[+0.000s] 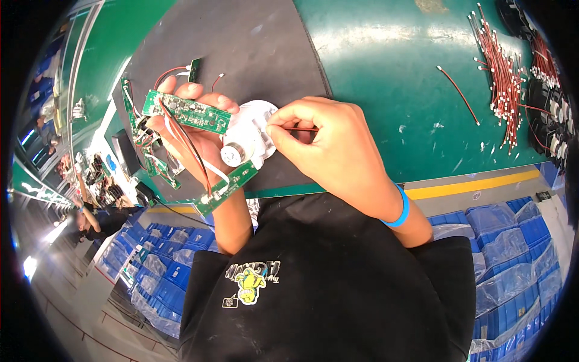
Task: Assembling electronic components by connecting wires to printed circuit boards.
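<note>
My left hand [208, 145] is closed round a green circuit board [192, 113] and steadies a round white plastic housing [258, 114] with a silvery cylindrical motor [233, 155] on it. A second, narrower circuit board [229, 188] hangs below, joined to the first by red, black and white wires. At the right side of the housing, my right hand [332, 139], with a blue wristband [399, 208], pinches a thin red-and-black wire lead [306, 129]. The pinched end is hidden by thumb and forefinger.
A dark mat [265, 48] covers part of the green table [386, 78]. More wired boards [158, 166] lie left. One loose lead [458, 95] and a heap of leads [500, 84] lie right, beside black-and-white parts [546, 114]. Blue bins [506, 241] stand below; a person [93, 223] is far left.
</note>
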A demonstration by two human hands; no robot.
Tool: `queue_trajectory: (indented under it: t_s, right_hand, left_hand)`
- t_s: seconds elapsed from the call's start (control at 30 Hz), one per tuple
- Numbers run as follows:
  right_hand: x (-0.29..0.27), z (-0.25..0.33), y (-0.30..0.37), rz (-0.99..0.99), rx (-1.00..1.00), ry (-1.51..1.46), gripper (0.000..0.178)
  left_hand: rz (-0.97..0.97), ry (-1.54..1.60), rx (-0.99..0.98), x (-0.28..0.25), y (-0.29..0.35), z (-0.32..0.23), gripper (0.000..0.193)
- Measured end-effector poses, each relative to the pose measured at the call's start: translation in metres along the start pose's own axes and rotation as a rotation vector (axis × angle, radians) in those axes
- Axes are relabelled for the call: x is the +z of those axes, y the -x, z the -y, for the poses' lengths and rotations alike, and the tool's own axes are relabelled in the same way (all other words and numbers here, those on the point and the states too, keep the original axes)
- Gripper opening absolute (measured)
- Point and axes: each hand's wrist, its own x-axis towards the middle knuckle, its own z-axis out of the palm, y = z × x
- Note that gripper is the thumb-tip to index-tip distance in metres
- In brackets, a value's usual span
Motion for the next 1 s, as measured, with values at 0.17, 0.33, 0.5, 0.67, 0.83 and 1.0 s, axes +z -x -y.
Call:
queue_trajectory:
  t_s: [0.17, 0.33, 0.5, 0.67, 0.83, 1.0]
  right_hand:
    - [-0.002, 0.0, -0.004, 0.069, 0.063, -0.027, 0.015]
    - [-0.012, 0.01, -0.013, 0.203, 0.179, -0.055, 0.017]
    - [-0.011, 0.012, -0.013, 0.236, 0.215, -0.073, 0.019]
    - [-0.005, 0.018, -0.007, 0.203, 0.18, 0.003, 0.014]
    - [0.0, 0.012, -0.008, 0.143, 0.194, -0.119, 0.016]
    - [-0.016, 0.021, 0.003, 0.162, 0.068, 0.222, 0.017]
  left_hand:
    - [0.036, -0.004, -0.031, -0.005, -0.002, 0.0, 0.065]
    - [0.095, 0.025, -0.04, -0.003, 0.0, 0.002, 0.059]
    - [0.109, 0.029, 0.001, -0.001, 0.0, 0.005, 0.051]
    - [0.073, 0.021, 0.013, 0.009, 0.005, 0.005, 0.042]
    - [0.105, 0.047, 0.001, 0.012, 0.006, 0.005, 0.042]
    - [0.091, 0.036, 0.111, -0.004, 0.005, -0.004, 0.05]
